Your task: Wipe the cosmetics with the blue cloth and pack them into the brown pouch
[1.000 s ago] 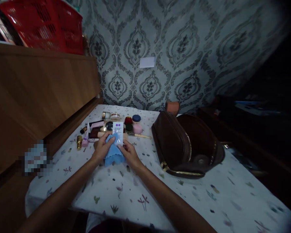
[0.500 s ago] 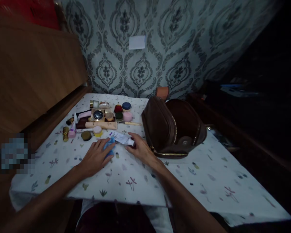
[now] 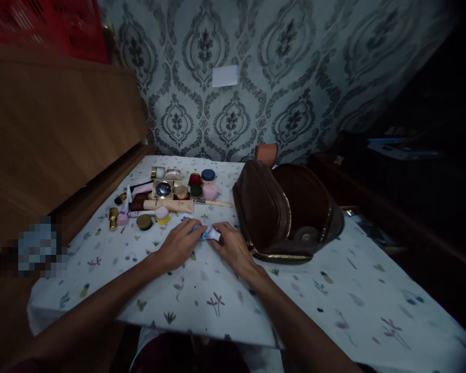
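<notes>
A white squeeze tube (image 3: 214, 235) with a dark cap lies between my hands, low over the table. Its cap end is gripped by my right hand (image 3: 233, 247), thumb and fingers closed around it. My left hand (image 3: 180, 244) presses a small blue cloth (image 3: 204, 232) on the tube's middle, its fingers bent over it. Most of the cloth and part of the tube are hidden under those fingers. Just beyond my left hand sit a yellow-based jar (image 3: 162, 215) and an olive-lidded jar (image 3: 144, 223). Right of my right hand stands a brown leather bag (image 3: 262, 202), unzipped.
Several cosmetics are grouped at the back left, among them a beige tube (image 3: 174, 205), a black-and-gold compact (image 3: 163, 189), a pink jar (image 3: 209, 192) and a brush (image 3: 215, 203). A patterned cloth covers the table (image 3: 314, 311). A wooden cabinet (image 3: 62, 129) borders the left side.
My left hand has moved right along the tube with the blue cloth, now covering its middle. My right hand still holds the cap end. The whole view has shifted slightly.
</notes>
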The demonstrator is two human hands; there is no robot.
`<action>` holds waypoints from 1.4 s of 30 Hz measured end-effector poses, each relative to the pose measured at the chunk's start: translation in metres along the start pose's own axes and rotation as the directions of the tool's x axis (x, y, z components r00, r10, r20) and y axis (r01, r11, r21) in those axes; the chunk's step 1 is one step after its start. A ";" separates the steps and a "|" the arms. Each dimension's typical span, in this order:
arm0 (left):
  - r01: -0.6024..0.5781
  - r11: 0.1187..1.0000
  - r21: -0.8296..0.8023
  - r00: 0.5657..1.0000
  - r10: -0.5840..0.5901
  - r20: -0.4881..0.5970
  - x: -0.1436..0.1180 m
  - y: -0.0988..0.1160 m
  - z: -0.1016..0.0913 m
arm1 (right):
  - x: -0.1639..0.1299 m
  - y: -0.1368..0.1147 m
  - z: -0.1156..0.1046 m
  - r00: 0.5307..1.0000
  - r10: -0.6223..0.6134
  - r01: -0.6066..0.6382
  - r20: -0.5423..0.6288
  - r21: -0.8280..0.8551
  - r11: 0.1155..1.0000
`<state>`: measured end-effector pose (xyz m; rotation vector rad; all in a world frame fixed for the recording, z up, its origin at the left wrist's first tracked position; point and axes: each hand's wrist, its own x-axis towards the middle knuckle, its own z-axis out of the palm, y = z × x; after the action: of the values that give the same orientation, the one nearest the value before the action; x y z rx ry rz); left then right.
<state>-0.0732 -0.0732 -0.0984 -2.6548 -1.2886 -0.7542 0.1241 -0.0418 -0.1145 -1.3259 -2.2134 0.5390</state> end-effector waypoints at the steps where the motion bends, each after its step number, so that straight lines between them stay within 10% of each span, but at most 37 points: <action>1: 0.004 1.000 0.012 1.000 -0.004 0.015 0.002 -0.002 0.003 | 0.000 0.001 0.000 1.000 -0.001 0.001 -0.004 -0.007 1.000; 12: 0.188 0.950 0.248 0.956 -0.235 0.178 0.006 -0.028 -0.001 | 0.003 0.009 0.003 0.999 -0.042 0.042 0.003 0.035 0.998; 22: 0.366 0.909 0.201 0.931 -0.361 -0.061 -0.002 -0.037 -0.014 | 0.000 0.003 -0.006 0.994 0.050 -0.023 -0.100 0.255 0.967; 27: 0.126 0.992 0.006 0.955 -0.120 -0.272 -0.002 -0.024 -0.011 | -0.001 -0.006 -0.004 0.974 0.228 -0.196 0.018 0.579 0.791; 32: 0.058 0.998 0.002 0.981 -0.056 -0.188 -0.001 -0.007 0.007 | 0.000 -0.018 0.000 0.931 0.287 -0.343 0.225 0.806 0.482; 37: 0.196 0.980 -0.047 0.967 -0.201 -0.156 -0.002 -0.017 0.004 | 0.000 -0.024 -0.005 0.904 0.337 -0.377 0.262 0.861 0.341; 42: 0.440 0.856 -0.271 0.836 -0.501 -0.226 0.000 -0.032 -0.012 | 0.002 -0.024 -0.010 0.901 0.376 -0.322 0.218 0.915 0.243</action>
<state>-0.1020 -0.0562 -0.0919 -2.2440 -1.8909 -1.3530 0.1131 -0.0499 -0.0928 -1.0499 -1.0207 1.6472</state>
